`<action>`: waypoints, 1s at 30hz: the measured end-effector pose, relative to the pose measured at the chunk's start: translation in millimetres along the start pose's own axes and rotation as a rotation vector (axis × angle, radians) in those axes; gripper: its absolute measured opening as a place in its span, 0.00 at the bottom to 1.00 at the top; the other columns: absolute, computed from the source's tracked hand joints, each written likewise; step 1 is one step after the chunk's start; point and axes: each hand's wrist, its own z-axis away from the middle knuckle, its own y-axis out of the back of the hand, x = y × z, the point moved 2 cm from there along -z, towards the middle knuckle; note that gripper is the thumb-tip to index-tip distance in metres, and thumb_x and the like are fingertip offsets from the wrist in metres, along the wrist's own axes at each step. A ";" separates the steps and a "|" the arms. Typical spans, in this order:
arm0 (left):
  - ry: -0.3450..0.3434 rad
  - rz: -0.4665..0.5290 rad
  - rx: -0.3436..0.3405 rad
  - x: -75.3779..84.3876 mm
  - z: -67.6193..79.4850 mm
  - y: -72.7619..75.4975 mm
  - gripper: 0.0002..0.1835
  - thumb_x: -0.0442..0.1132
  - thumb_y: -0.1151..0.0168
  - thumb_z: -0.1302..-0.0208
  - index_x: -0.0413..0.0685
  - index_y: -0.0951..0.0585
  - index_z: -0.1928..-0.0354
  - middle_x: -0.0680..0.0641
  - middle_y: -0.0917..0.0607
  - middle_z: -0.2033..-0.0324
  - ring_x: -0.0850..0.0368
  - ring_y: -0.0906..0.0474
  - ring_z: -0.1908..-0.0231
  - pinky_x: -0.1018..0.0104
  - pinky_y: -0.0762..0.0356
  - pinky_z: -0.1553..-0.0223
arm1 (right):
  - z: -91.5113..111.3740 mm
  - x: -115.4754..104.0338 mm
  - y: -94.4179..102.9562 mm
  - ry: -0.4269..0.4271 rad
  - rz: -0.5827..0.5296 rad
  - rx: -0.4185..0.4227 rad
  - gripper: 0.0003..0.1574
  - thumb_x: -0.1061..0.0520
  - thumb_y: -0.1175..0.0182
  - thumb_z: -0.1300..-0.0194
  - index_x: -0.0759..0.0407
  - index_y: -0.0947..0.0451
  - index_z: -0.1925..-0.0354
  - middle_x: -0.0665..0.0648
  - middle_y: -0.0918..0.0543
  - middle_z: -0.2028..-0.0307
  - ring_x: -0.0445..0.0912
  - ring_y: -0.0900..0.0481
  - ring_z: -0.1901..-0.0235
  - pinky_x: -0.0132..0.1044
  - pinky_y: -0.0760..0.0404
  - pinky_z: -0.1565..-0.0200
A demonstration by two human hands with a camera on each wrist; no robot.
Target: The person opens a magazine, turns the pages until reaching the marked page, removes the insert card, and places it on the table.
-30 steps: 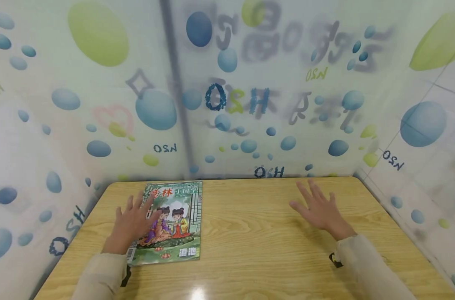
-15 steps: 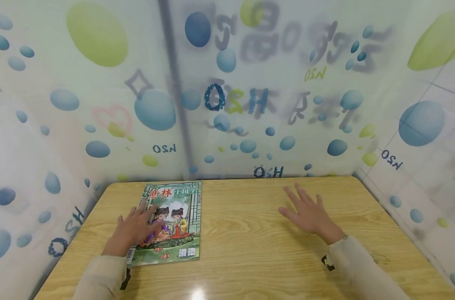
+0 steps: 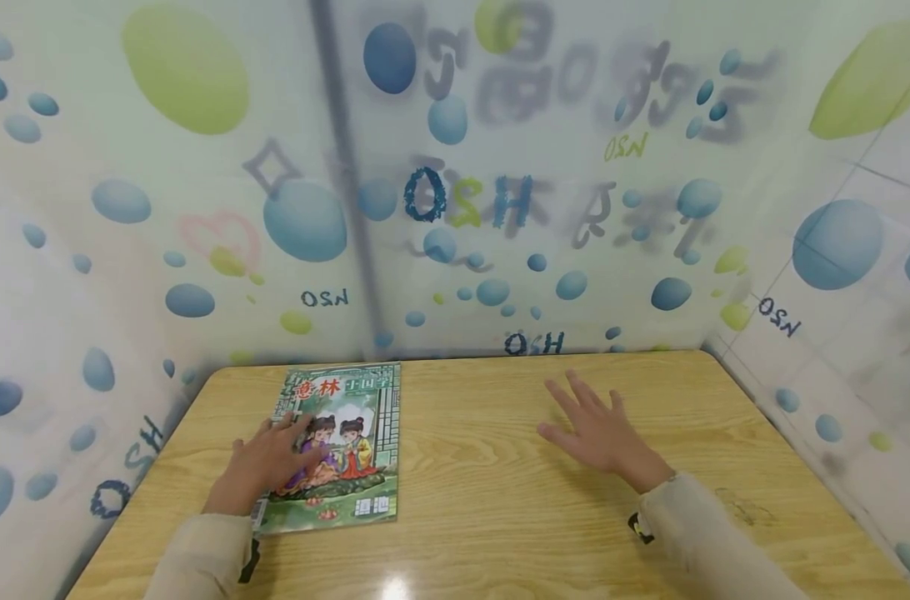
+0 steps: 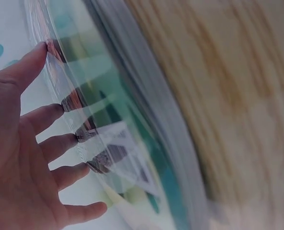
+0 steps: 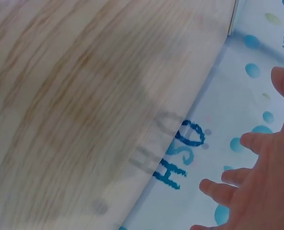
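A magazine (image 3: 350,483) with a glossy green cover and two cartoon figures lies flat on the left part of the wooden table (image 3: 485,533). My left hand (image 3: 263,462) is over its left side, fingers spread. In the left wrist view several fingertips of the left hand (image 4: 27,153) meet their reflections on the cover, so they touch it; the little finger looks apart from it. To the right, my right hand (image 3: 605,437) is spread above the bare wood and holds nothing. The right wrist view shows the same right hand (image 5: 266,167) with separated fingers.
A pale curtain (image 3: 455,275) printed with blue and green drops and mirrored lettering rises behind the table's back edge. Similar printed sheets hang at the left (image 3: 42,350) and right (image 3: 837,333). Light glares on the table near the front.
My right hand has moved left and slightly toward me. The left hand has lowered and drawn back a little on the magazine. The view has shifted slightly; the magazine stays in place.
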 end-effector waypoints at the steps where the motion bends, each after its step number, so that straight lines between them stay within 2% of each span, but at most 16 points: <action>1: 0.001 -0.001 0.001 -0.1 0.1 -0.2 0.44 0.67 0.47 0.34 0.42 0.36 0.27 0.27 0.37 0.31 0.19 0.47 0.33 0.15 0.49 0.46 | -0.4 -2.2 -1.0 0.007 -0.003 -0.002 0.48 0.29 0.53 0.29 0.51 0.48 0.22 0.68 0.51 0.24 0.66 0.44 0.28 0.79 0.60 0.39; 9: -0.003 -0.003 0.006 4.9 -1.6 -0.5 0.44 0.68 0.47 0.34 0.42 0.35 0.28 0.27 0.36 0.31 0.19 0.46 0.34 0.16 0.48 0.47 | -3.4 -18.5 -10.1 0.058 0.009 -0.013 0.47 0.30 0.51 0.29 0.51 0.45 0.23 0.66 0.49 0.24 0.64 0.43 0.28 0.79 0.58 0.38; 20: -0.029 -0.015 0.032 22.8 -8.0 -5.5 0.43 0.66 0.45 0.34 0.42 0.33 0.29 0.27 0.34 0.32 0.20 0.43 0.34 0.17 0.43 0.48 | -6.1 -33.8 -21.5 0.101 0.017 -0.052 0.45 0.34 0.47 0.30 0.50 0.43 0.24 0.67 0.46 0.24 0.64 0.45 0.27 0.78 0.58 0.37; 30: -0.058 -0.032 0.053 39.6 -12.2 -7.6 0.42 0.65 0.43 0.35 0.41 0.31 0.30 0.27 0.32 0.33 0.20 0.40 0.36 0.21 0.35 0.50 | -8.5 -47.4 -27.4 0.152 0.007 -0.126 0.45 0.33 0.49 0.29 0.49 0.44 0.23 0.64 0.50 0.23 0.62 0.49 0.25 0.75 0.58 0.35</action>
